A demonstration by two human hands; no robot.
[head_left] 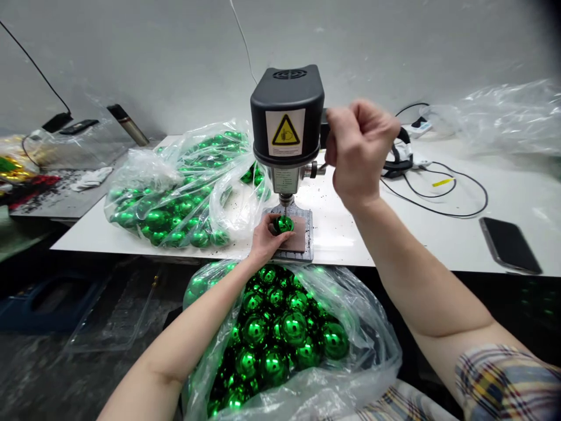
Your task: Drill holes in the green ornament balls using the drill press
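Note:
A small bench drill (287,111) with a black cover and a yellow warning label stands on the white table. Under its bit, my left hand (268,238) grips a shiny green ball (284,224) over a brown block (298,237) on the metal base. The bit's tip meets the top of the ball or is just above it; I cannot tell which. My right hand (362,143) is raised at the drill's right side, its fingers curled in a fist around a handle that is mostly hidden. Below the table edge, an open plastic bag holds several green balls (293,327).
Another clear bag of green balls (166,219) lies left of the drill. A phone (511,244) and black cables (464,213) are on the right. A bottle (128,125), a white glove (91,179) and gold and red pieces sit at the far left.

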